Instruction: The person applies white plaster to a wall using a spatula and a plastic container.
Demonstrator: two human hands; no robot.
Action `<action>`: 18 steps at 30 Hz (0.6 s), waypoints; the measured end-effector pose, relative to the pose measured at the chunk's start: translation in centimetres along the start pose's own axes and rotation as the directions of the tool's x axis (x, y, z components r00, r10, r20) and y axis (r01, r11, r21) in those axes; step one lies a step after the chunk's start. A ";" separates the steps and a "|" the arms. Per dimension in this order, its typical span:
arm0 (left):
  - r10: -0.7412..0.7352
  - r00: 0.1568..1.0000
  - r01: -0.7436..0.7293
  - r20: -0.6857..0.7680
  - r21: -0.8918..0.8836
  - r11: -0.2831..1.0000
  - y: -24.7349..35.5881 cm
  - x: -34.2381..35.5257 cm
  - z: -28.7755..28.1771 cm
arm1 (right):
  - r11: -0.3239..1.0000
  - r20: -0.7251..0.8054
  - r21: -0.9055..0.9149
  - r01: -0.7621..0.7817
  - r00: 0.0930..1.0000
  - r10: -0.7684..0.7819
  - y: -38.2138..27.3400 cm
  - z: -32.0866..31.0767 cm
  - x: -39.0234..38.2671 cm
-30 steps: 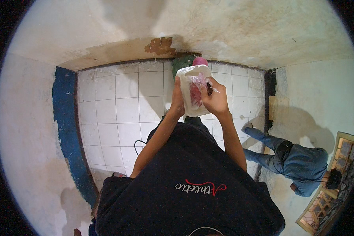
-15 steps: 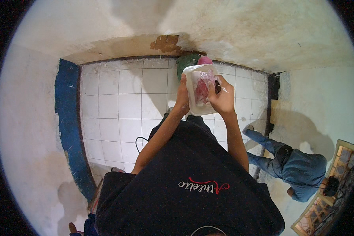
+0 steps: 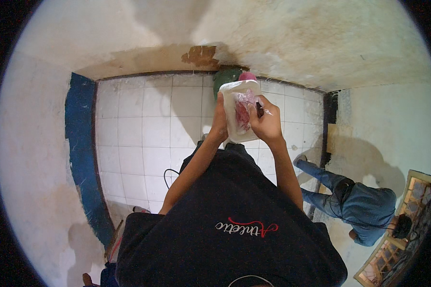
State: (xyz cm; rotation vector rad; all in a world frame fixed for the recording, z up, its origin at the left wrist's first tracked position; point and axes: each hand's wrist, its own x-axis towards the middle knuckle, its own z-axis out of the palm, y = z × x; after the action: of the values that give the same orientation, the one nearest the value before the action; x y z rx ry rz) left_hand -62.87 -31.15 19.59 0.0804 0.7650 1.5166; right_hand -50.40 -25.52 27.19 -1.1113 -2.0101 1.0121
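Observation:
A translucent white plastic tub (image 3: pixel 232 133) is held up in front of my body, above the tiled floor. My left hand (image 3: pixel 219 120) grips its left side from outside, the fingers hidden beneath. Inside are smears of white paste and a patch of reddish-pink material (image 3: pixel 242 118). Over the tub's right edge, my right hand (image 3: pixel 267 123) is closed around a small dark-handled tool (image 3: pixel 260 109). The tool's working end cannot be made out against the paste. White residue marks the back of my right hand.
Behind the tub, a green rounded object (image 3: pixel 220 79) and a pink object (image 3: pixel 247 76) stand by the wall's foot. A person in blue (image 3: pixel 368 210) is at the right, near a lattice window (image 3: pixel 381 258). At lower left, another person's dark clothing (image 3: pixel 109 275) shows. A blue strip (image 3: pixel 79 129) edges the left wall.
My right hand, with the dark-handled tool, has moved slightly left and toward me over the tub. The tub has shifted a little left in view; my left hand keeps its hold.

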 end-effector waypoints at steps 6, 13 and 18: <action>-0.013 1.000 0.012 0.026 0.027 1.000 -0.1 0.1 -0.4 | 0.999 0.022 -0.028 0.027 0.999 -0.026 -0.4 -0.2 -0.1; -0.017 0.999 0.017 0.037 0.017 1.000 0.1 -0.2 -0.5 | 0.998 0.046 -0.008 -0.060 0.997 0.060 -1.8 -0.5 -0.3; 0.009 0.998 -0.011 0.064 0.021 1.000 0.0 -0.1 -0.6 | 0.999 0.002 0.003 0.038 0.999 -0.038 -0.7 -0.4 -0.5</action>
State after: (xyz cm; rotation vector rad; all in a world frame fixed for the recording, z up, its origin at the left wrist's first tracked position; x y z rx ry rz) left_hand -63.15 -31.47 19.21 0.1484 0.7303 1.5085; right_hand -50.18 -26.06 27.86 -1.0666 -2.0231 0.9964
